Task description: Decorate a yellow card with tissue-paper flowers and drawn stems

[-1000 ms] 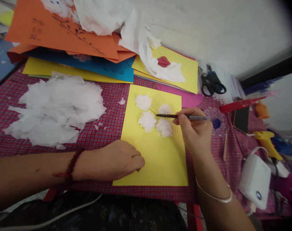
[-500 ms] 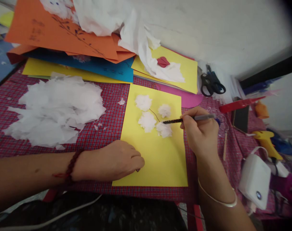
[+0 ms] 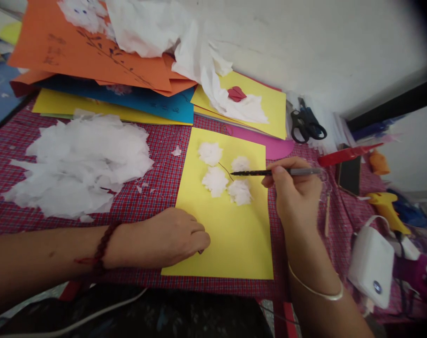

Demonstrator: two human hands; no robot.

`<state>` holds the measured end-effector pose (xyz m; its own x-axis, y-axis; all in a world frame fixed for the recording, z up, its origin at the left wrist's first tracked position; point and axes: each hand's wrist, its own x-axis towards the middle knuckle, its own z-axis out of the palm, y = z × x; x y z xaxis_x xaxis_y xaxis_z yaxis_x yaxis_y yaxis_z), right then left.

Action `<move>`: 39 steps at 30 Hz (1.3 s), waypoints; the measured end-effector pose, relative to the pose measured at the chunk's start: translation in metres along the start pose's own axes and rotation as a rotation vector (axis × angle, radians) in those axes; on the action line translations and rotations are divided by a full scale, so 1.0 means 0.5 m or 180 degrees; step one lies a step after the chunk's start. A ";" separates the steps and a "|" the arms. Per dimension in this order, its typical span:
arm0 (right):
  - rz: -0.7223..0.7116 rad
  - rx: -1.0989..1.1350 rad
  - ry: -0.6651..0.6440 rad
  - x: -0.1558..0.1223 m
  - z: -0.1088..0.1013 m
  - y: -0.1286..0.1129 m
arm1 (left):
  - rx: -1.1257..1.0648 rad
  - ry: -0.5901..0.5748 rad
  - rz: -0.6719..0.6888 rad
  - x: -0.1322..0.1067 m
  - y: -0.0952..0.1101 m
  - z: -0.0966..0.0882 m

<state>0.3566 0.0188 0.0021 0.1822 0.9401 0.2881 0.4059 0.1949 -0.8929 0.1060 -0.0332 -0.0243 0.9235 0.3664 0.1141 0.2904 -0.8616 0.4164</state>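
A yellow sheet of paper lies on the table with several white paper tufts on it. Between the tufts runs a thin, dark curved line. My right hand grips a dark pen with a grey end. The pen's tip is at the line, among the tufts. My left hand rests on the sheet's lower left part, fingers curled closed. A small dark bit shows at its fingertips, too small to name.
A heap of white tissue pieces lies left on the checked cloth. Behind are orange sheets and tissue. To the right are scissors, a phone, a yellow glue gun and a white device.
My right hand has moved the pen tip slightly left and up, from above the lower right tuft to the curved line. My left hand stays in place on the sheet.
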 end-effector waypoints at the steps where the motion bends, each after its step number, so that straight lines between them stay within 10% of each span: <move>1: 0.0007 0.0006 -0.0096 -0.002 0.003 0.002 | -0.0008 -0.0010 0.0005 0.000 0.000 0.000; 39: -0.0056 -0.0175 -0.0284 -0.002 0.009 0.020 | -0.0042 0.0097 0.0044 0.001 -0.001 0.001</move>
<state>0.3566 0.0211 -0.0086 0.0951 0.9583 0.2694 0.4574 0.1983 -0.8669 0.1064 -0.0330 -0.0250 0.9192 0.3652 0.1472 0.2742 -0.8619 0.4265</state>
